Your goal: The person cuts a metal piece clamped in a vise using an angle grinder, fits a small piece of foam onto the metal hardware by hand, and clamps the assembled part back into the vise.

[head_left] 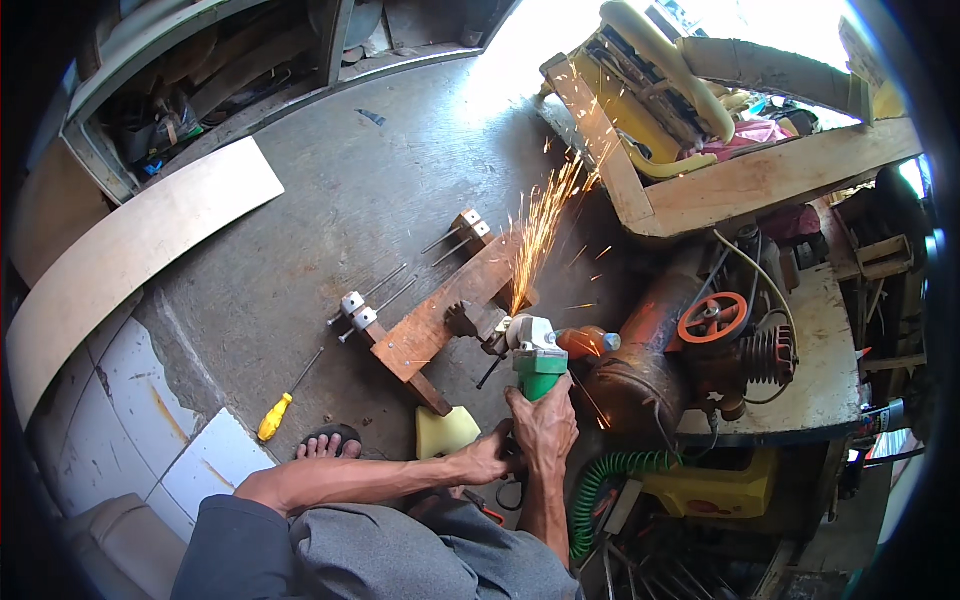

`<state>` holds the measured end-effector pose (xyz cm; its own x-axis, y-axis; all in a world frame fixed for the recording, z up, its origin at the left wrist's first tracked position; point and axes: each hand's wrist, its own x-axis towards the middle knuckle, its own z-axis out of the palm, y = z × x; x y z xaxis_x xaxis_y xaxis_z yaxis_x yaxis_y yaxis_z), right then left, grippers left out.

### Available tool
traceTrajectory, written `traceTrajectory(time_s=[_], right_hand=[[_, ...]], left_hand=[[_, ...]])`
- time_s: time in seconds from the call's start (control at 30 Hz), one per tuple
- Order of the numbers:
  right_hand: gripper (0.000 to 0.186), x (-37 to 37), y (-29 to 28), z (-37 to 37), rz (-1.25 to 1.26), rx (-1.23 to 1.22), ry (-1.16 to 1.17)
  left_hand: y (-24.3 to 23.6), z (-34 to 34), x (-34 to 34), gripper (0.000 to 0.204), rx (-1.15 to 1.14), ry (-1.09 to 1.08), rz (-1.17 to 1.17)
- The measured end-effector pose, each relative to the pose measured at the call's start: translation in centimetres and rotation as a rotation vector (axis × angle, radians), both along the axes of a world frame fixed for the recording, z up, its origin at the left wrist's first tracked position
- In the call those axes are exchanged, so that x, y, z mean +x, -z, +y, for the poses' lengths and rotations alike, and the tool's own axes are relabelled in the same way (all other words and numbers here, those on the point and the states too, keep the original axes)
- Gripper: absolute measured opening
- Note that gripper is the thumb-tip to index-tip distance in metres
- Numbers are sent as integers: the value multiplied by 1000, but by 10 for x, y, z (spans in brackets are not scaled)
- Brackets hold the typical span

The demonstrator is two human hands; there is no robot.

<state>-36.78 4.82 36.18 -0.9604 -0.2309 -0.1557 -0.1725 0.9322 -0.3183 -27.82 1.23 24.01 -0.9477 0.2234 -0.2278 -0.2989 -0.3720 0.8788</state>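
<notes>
My right hand (545, 425) is closed round a green-bodied angle grinder (540, 374), its silver head at a vise (475, 322) on a wooden board (420, 350). Orange sparks fly from there up and to the right. My left hand (485, 455) is closed just left of and below my right, at the grinder's dark rear end; what exactly it grips is hidden. Two white clamp blocks (358, 310) with long metal rods sit along the board's left side. A yellow-handled screwdriver (275, 415) lies on the floor by my sandalled foot (328, 445).
An orange-brown compressor (632, 380) with a red wheel stands right, a green coiled hose (612, 470) below it. A wooden frame (770, 170) holding assorted items is upper right. A pale curved panel (150, 230) lies left on broken tiles. Cluttered shelving (180, 115) is at the back.
</notes>
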Motion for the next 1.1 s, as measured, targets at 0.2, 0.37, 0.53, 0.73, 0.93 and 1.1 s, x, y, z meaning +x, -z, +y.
traceTrajectory(time_s=[0.2,0.37,0.53,0.73,0.93,1.1], right_hand=[[74,-3,1,0,1,19,-7],[74,-2,4,3,38,-14,-32],[75,-2,5,4,30,29,-59],[76,-2,3,4,28,27,-59],[76,-3,2,1,13,15,-52],[77,-4,5,5,21,16,-53]], left_hand=[[6,8,-3,71,41,-51,25],[6,8,-1,69,40,-89,60],[1,2,0,76,19,3,-13],[-6,-1,0,78,74,27,-20],[-2,0,-2,79,59,2,-18],[-11,-3,-1,79,40,-19,-4]])
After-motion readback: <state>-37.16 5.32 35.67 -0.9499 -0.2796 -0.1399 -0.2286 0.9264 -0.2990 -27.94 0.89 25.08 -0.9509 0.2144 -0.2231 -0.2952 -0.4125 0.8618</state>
